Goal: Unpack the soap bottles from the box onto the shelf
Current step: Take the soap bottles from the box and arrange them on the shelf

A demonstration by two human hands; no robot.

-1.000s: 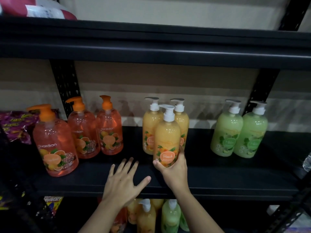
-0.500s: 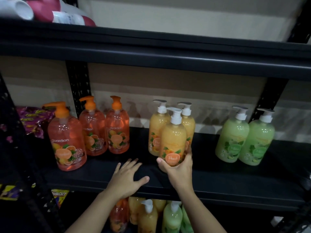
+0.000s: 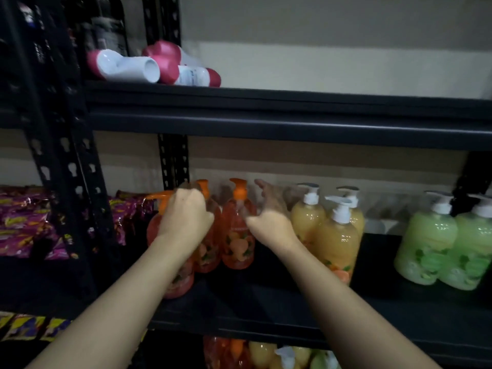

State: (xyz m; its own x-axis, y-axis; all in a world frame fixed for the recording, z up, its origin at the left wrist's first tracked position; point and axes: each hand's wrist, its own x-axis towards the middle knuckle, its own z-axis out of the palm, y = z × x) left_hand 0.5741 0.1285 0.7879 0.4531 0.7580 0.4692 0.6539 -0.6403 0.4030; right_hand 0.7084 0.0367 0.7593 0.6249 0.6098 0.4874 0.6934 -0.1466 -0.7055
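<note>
down at the bottom edge, under the shelf (image 3: 266,319), a huddle of pump bottles (image 3: 263,355) shows orange, yellow and green soap, though it's too dark to tell what holds them. up on the shelf, my left hand (image 3: 186,219) is curled over the pump top of the front orange bottle (image 3: 154,233), whose orange spout pokes out to the left of my knuckles; my forearm hides most of its body. my right hand (image 3: 269,211) hangs with fingers spread and loose, holding nothing, blurred, between the orange group and the yellow one; whether it touches anything i cannot tell. just behind the front bottle two more orange bottles (image 3: 238,243) stand side by side, clear plastic full of orange-red soap. to the right three yellow bottles (image 3: 336,243) with white pumps cluster tightly, one in front of two, filled close to the neck. further right, apart from them, two green bottles (image 3: 426,249) stand touching, also full. on the rack to the left lie purple snack packets (image 3: 21,222). on the board above, pink-and-white bottles (image 3: 125,66) lie on their sides
</note>
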